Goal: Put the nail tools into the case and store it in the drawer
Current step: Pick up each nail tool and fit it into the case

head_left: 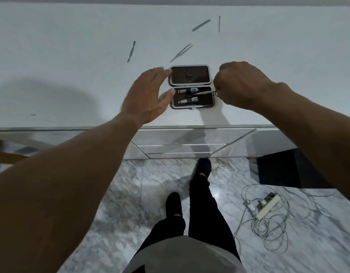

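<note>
A small open case with a metal rim and dark lining lies on the white tabletop. Two nail clippers sit under the straps of its near half. My right hand is closed on a thin metal tool whose tip lies across the near half. My left hand rests against the case's left edge, fingers apart. Loose on the table behind lie tweezers, a flat file, a thin stick and another slim tool.
Mirrored drawers, all closed, sit under the table's front edge. Below are my legs in dark trousers on a marble floor. A power strip with tangled cables lies on the floor at the right.
</note>
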{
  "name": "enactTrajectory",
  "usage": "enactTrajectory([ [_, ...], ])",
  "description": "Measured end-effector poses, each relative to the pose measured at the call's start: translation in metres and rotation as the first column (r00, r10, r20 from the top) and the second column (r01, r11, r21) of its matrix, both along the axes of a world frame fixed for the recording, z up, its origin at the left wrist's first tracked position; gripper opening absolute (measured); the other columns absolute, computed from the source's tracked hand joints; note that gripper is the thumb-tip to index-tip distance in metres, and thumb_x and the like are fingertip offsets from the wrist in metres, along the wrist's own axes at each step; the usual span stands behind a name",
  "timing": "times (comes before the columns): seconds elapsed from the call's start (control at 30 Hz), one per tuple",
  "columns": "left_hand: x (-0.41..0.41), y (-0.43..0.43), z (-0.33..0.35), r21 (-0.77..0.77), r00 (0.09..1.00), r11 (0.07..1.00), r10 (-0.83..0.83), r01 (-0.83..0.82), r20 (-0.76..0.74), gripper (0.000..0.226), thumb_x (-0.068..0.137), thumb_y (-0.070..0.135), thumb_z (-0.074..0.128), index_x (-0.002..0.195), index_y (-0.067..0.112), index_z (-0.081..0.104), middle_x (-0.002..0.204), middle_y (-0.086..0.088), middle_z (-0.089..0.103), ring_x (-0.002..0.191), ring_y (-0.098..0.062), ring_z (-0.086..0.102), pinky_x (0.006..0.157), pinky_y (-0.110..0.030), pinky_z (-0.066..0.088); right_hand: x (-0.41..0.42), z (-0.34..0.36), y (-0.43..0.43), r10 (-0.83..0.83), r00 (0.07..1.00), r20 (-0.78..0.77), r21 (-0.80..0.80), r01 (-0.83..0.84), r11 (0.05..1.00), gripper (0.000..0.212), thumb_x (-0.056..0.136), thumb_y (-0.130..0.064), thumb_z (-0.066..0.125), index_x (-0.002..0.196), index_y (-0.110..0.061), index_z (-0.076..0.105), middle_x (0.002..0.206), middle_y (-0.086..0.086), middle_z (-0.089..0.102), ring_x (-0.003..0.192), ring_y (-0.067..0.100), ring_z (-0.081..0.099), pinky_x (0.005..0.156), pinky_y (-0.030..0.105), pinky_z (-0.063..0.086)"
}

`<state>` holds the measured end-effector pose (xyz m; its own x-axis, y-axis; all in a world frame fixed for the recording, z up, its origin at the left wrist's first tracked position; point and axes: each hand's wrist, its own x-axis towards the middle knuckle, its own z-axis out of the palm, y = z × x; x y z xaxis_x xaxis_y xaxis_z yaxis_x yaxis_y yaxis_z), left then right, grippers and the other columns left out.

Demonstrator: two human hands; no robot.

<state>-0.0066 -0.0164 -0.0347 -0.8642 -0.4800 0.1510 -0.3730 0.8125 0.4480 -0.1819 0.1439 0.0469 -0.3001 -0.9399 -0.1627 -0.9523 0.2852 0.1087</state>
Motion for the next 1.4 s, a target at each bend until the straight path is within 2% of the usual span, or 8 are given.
enactTrajectory([
  [0.1, 0.000, -0.001, -0.001, -0.012, 1.000, 1.000, 0.001, -0.001, 0.003, 0.054, 0.096, 0.040, 0.051, 0.145, 0.018, 0.043, 0.151, -0.005, 0.043, 0.141, -0.020, 0.034, 0.116, -0.031, 0.024, 0.003, 0.000, -0.003, -0.004, 1.000, 0.002, -0.007, 0.004, 1.000, 0.014, 0.080, -0.001, 0.057, 0.091, 0.004, 0.064, 0.082, 0.020, 0.053, 0.071, 0.038, 0.053, 0.061, 0.035, 0.041],
  [0.27, -0.001, -0.003, -0.005, -0.008, 1.000, 1.000, 0.012, -0.012, 0.017, 0.057, 0.095, 0.046, 0.049, 0.147, 0.023, 0.041, 0.153, -0.002, 0.041, 0.143, -0.019, 0.032, 0.118, -0.035, 0.027, 0.006, 0.000, -0.004, -0.010, 1.000, 0.028, -0.001, 0.010, 1.000, 0.016, 0.082, -0.005, 0.057, 0.094, 0.004, 0.063, 0.094, 0.025, 0.059, 0.070, 0.035, 0.047, 0.062, 0.035, 0.039],
  [0.43, -0.001, -0.003, -0.006, -0.011, 1.000, 1.000, 0.015, -0.015, 0.002, 0.057, 0.095, 0.046, 0.049, 0.146, 0.022, 0.043, 0.152, -0.002, 0.042, 0.142, -0.018, 0.033, 0.117, -0.034, 0.027, 0.007, -0.003, -0.005, -0.040, 0.998, 0.053, -0.030, 0.042, 0.999, 0.020, 0.083, -0.011, 0.057, 0.097, -0.003, 0.067, 0.098, 0.021, 0.062, 0.083, 0.042, 0.059, 0.063, 0.034, 0.039],
  [0.63, -0.001, -0.003, -0.006, -0.008, 1.000, 1.000, 0.015, -0.015, 0.005, 0.058, 0.095, 0.047, 0.049, 0.147, 0.023, 0.042, 0.153, -0.001, 0.041, 0.142, -0.017, 0.032, 0.117, -0.034, 0.027, 0.017, -0.010, -0.011, -0.095, 0.986, 0.140, -0.056, 0.104, 0.993, 0.017, 0.079, -0.009, 0.054, 0.085, -0.008, 0.070, 0.092, 0.019, 0.063, 0.071, 0.035, 0.050, 0.060, 0.033, 0.035],
  [0.8, -0.001, -0.003, -0.005, -0.016, 1.000, 1.000, 0.015, -0.015, 0.005, 0.057, 0.095, 0.046, 0.049, 0.147, 0.023, 0.042, 0.152, -0.001, 0.041, 0.142, -0.018, 0.033, 0.116, -0.032, 0.026, 0.019, -0.014, -0.013, -0.114, 0.981, 0.157, -0.071, 0.126, 0.989, 0.016, 0.077, -0.005, 0.053, 0.080, -0.007, 0.068, 0.089, 0.019, 0.062, 0.071, 0.037, 0.052, 0.059, 0.032, 0.036],
  [0.97, -0.001, -0.004, -0.006, -0.011, 1.000, 1.000, 0.014, -0.013, 0.013, 0.057, 0.096, 0.047, 0.048, 0.147, 0.024, 0.041, 0.152, -0.001, 0.041, 0.142, -0.018, 0.033, 0.117, -0.036, 0.029, 0.015, -0.019, -0.013, -0.125, 0.966, 0.228, -0.092, 0.149, 0.985, 0.017, 0.077, -0.006, 0.054, 0.078, -0.009, 0.071, 0.088, 0.016, 0.065, 0.077, 0.040, 0.060, 0.061, 0.033, 0.046],
  [1.07, -0.001, -0.004, -0.006, -0.014, 1.000, 1.000, 0.014, -0.014, 0.013, 0.056, 0.096, 0.046, 0.049, 0.148, 0.024, 0.041, 0.152, -0.001, 0.042, 0.142, -0.018, 0.033, 0.117, -0.035, 0.028, 0.013, -0.018, -0.009, -0.169, 0.936, 0.309, -0.100, 0.209, 0.973, 0.017, 0.082, -0.011, 0.057, 0.084, -0.013, 0.073, 0.090, 0.013, 0.070, 0.081, 0.037, 0.063, 0.070, 0.037, 0.054],
  [1.4, -0.001, -0.001, -0.003, -0.033, 1.000, 0.999, 0.016, -0.015, 0.019, 0.055, 0.097, 0.042, 0.050, 0.147, 0.022, 0.042, 0.152, -0.003, 0.043, 0.141, -0.019, 0.035, 0.116, -0.033, 0.027, 0.016, -0.019, -0.010, -0.224, 0.911, 0.347, -0.092, 0.271, 0.958, 0.015, 0.084, -0.013, 0.057, 0.086, -0.013, 0.072, 0.090, 0.012, 0.070, 0.082, 0.036, 0.063, 0.069, 0.035, 0.052],
])
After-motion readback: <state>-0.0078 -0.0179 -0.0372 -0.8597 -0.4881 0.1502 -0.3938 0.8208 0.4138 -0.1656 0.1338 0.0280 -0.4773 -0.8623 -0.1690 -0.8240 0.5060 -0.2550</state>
